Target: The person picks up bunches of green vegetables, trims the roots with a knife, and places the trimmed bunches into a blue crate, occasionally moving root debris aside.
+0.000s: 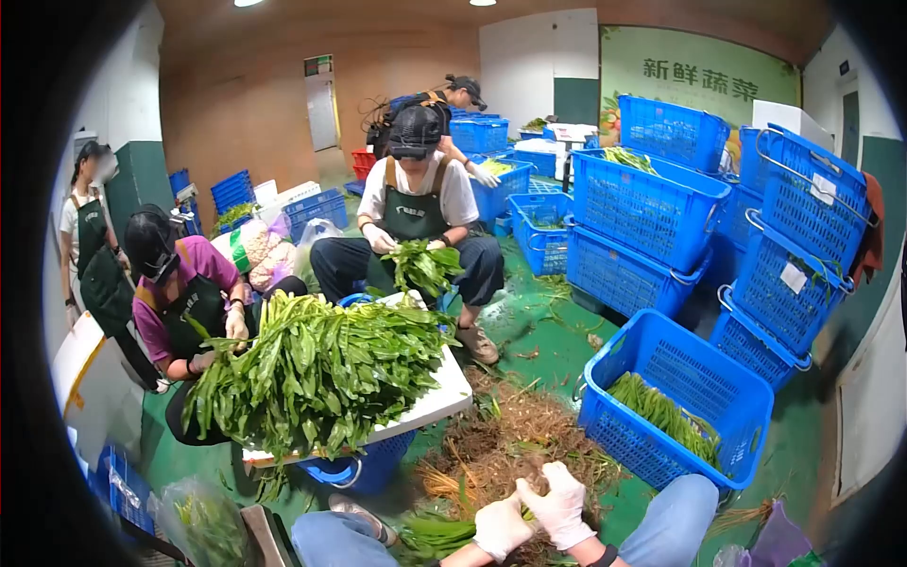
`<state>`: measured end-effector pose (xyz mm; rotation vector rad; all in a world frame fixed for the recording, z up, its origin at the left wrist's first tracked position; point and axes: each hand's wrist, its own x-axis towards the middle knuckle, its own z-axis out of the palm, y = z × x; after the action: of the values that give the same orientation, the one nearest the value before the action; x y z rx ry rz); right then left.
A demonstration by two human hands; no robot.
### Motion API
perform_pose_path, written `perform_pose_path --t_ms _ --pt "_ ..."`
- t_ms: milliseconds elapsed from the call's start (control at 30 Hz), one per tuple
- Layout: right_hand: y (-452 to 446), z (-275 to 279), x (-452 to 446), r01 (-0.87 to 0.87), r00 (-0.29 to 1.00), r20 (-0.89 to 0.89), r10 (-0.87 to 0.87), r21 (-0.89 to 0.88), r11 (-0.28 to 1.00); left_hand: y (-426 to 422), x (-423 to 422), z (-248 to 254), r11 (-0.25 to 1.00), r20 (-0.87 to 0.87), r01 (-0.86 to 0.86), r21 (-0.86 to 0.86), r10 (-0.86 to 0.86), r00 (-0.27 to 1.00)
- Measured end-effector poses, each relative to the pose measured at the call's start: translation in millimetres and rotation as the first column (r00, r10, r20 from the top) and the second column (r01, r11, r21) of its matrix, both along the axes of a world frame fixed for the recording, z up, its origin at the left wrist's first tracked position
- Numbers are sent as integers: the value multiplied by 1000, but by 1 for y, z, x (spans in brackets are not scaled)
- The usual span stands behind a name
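My left hand [501,527], in a white glove, is closed around a bunch of long thin green stalks [439,534], their leaves reaching left between my knees. My right hand [559,506], gloved too, is close beside it. Its thumb and fingers are bent together in a pinch; what lies between them is too small to make out. Below and beyond my hands spreads a heap of brown roots and trimmings [520,430]. To the right stands a blue crate [727,378] with similar green stalks [666,416] lying in its bottom.
A white board [453,383] piled with broad leafy greens [321,369] rests on a blue basket [378,463]. Two seated people [416,198] [194,293] handle greens there. Stacked blue crates [652,213] line the right. A plastic bag of greens [210,524] sits at lower left.
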<state>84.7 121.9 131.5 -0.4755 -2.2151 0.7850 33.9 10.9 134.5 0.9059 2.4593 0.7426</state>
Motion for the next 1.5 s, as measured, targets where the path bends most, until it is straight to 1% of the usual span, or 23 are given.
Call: perform_pose_path --t_ms 33,67,100,167,200,233,300,367,400,467,500,567,600,700,900,1000,1100,1167,1233,1300,1400,1467,1500 --pt "7 -1 -5 -69 997 -45 66 -61 996 -5 -5 16 998 133 59 12 -60 989" --pt "15 -9 -8 -127 991 -65 118 -168 977 -12 -16 -24 857 603 -53 512 -315 733" --pt "20 -14 -11 -185 982 -87 167 -271 945 -17 -25 4 860 723 -59 507 -386 574" --pt "14 23 -10 -432 901 -251 354 -464 773 -27 -44 16 866 838 -54 496 -462 289" --pt "10 36 -9 -452 891 -170 421 -426 784 -29 -52 -14 886 884 -16 464 -461 79" --pt "6 45 -10 -474 872 -85 482 -386 791 -31 -44 -20 847 849 -103 521 -502 167" --pt "2 50 -19 -565 821 -103 562 -293 772 -36 -43 -22 873 838 -160 460 -487 -245" --pt "11 36 -32 -473 877 -102 469 -11 881 -35 -35 -5 921 966 -326 214 -249 -68" --pt "6 49 -30 -445 887 -146 438 -14 895 -29 -36 -25 844 918 -361 397 -362 163" --pt "2 35 -25 -314 949 -59 309 -144 938 -27 -38 -42 763 846 -371 530 -443 298" --pt "2 14 -25 -276 961 -58 270 -243 930 -27 -33 -21 753 882 -465 465 -438 174" --pt "-6 4 -26 -323 920 -329 211 -334 886 -29 -30 -17 744 893 -496 447 -399 207" --pt "-4 2 -21 -257 939 -297 172 -275 926 -29 -28 -10 716 878 -509 477 -412 243" --pt "-21 12 -10 -357 907 -421 1 -769 530 -30 -21 -7 682 860 -524 509 -393 325" --pt "-2 0 4 -365 928 -342 146 -764 532 -30 -21 -20 678 848 -520 519 -485 213" --pt "8 0 21 -188 979 -167 113 -549 814 -28 -25 -25 785 882 -440 436 -275 383" --pt "16 -3 40 -122 991 -113 74 -507 854 -23 -16 -25 687 779 -495 532 -169 604" --pt "11 9 37 -187 969 -237 71 -513 838 -22 -12 -29 770 764 -413 486 -146 629" --pt "6 45 36 -111 976 160 144 -198 974 -22 -15 -28 896 696 -228 382 -116 709" --pt "9 33 27 -170 980 101 169 -6 985 -16 -8 -40 845 540 -206 493 -112 834" --pt "3 13 22 -168 986 -51 161 -371 913 -19 -15 -47 759 547 -189 623 -250 799" --pt "3 -1 21 -177 984 -99 147 -460 870 -27 -23 -28 823 882 -354 444 -330 337" --pt "2 -7 21 -171 983 -147 106 -556 813 -25 -24 -43 768 880 -433 473 -434 191"
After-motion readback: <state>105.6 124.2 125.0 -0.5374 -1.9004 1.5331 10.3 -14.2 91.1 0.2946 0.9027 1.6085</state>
